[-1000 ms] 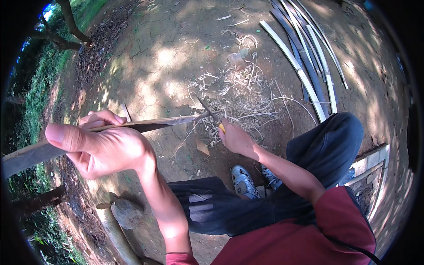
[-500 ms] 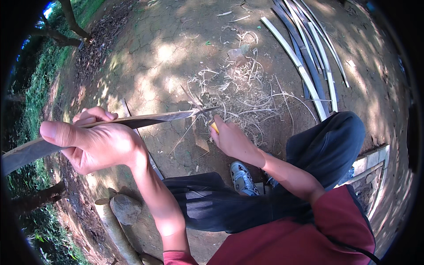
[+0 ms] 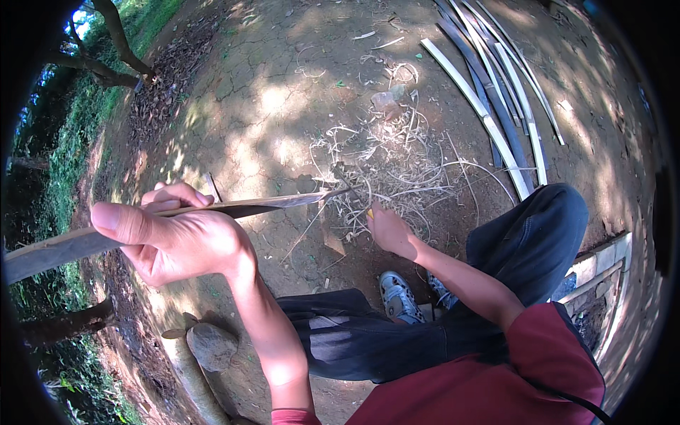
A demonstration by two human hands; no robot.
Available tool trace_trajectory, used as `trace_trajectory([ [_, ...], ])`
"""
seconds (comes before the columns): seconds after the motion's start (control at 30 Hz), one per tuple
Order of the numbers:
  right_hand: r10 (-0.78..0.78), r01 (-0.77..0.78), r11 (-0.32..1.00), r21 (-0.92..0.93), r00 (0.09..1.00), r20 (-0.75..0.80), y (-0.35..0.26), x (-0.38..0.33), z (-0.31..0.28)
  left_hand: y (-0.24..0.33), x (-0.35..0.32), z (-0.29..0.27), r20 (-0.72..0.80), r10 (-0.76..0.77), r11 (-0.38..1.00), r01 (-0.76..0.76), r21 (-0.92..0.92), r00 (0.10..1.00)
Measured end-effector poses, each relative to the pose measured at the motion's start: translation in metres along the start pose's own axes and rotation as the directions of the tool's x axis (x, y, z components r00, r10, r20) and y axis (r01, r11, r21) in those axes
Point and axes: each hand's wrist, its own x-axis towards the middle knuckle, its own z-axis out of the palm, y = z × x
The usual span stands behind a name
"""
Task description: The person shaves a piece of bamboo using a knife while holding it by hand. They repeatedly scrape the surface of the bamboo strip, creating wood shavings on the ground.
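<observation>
Wooden strip was held out in mid-air, head view. Left hand was curled around it, thumb on the near face, fingers past the far edge, probably so it was steadied while the end was left free for working. Right hand was closed on the yellow-handled knife, held by that end, presumably for blade access; blade contact couldn't be told. Long axis ran left to right, rising slightly; tapered tip was pointed right, above the shavings. Spare strips were laid lengthwise, off to the right, likely for clearance.
</observation>
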Motion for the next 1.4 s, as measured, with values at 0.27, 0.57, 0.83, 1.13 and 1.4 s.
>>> trace_trajectory([
  [0.27, -0.104, 0.09, 0.982, 0.165, 0.992, 0.077, -0.054, -0.011, -0.03, -0.018, 0.015, -0.011, -0.03, -0.005, 0.999, 0.006, 0.049, 1.0],
  [0.57, -0.091, 0.077, 0.983, 0.168, 0.993, 0.074, -0.046, -0.003, -0.022, -0.018, 0.016, -0.01, -0.019, -0.008, 0.999, 0.009, 0.05, 1.0],
  [0.83, -0.095, 0.083, 0.988, 0.134, 0.992, 0.087, -0.016, 0.008, -0.009, -0.02, 0.02, -0.013, 0.037, -0.006, 0.999, 0.004, 0.051, 0.999],
  [1.13, -0.017, 0.016, 0.997, 0.076, 1.0, 0.018, -0.013, 0.002, 0.001, -0.017, 0.011, -0.019, 0.209, 0.186, 0.979, -0.2, 0.048, 0.96],
  [1.4, -0.061, 0.05, 0.99, 0.135, 0.995, 0.078, -0.045, -0.007, -0.015, -0.013, 0.011, -0.021, 0.177, 0.155, 0.984, -0.168, 0.062, 0.972],
])
